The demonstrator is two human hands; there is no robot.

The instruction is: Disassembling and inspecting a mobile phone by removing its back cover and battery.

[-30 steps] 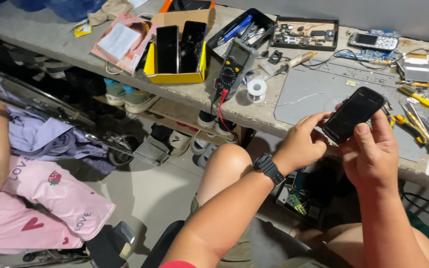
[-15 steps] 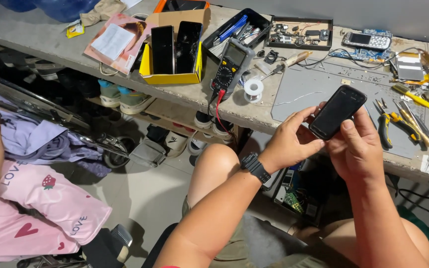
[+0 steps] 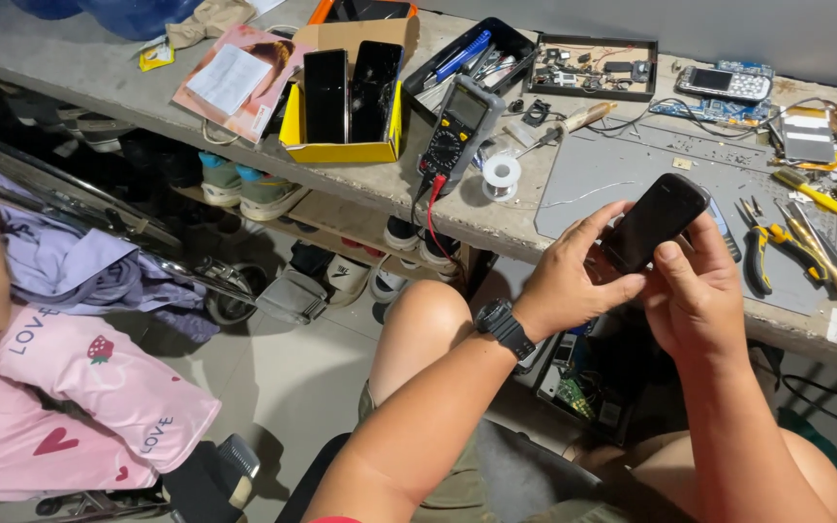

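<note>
Both my hands hold a small black phone [image 3: 653,221] above the front edge of the workbench. My left hand [image 3: 573,276], with a black wristwatch [image 3: 504,327] on its wrist, grips the phone's lower left side with fingers curled around it. My right hand [image 3: 697,291] holds it from the right, thumb pressed against the dark face. The phone is tilted, its top end pointing up and to the right. Under it lies a grey work mat [image 3: 632,165].
On the bench: a multimeter [image 3: 457,126] with red and black leads, a solder spool [image 3: 503,174], a yellow box with two dark phones [image 3: 346,97], a tool tray [image 3: 472,60], circuit boards [image 3: 719,92], pliers [image 3: 765,247]. Shoes sit beneath. At left, another person in pink clothing [image 3: 70,387].
My hands and the phone have shifted slightly left and lower in the view, as the camera moved. My grip on the phone stays the same.
</note>
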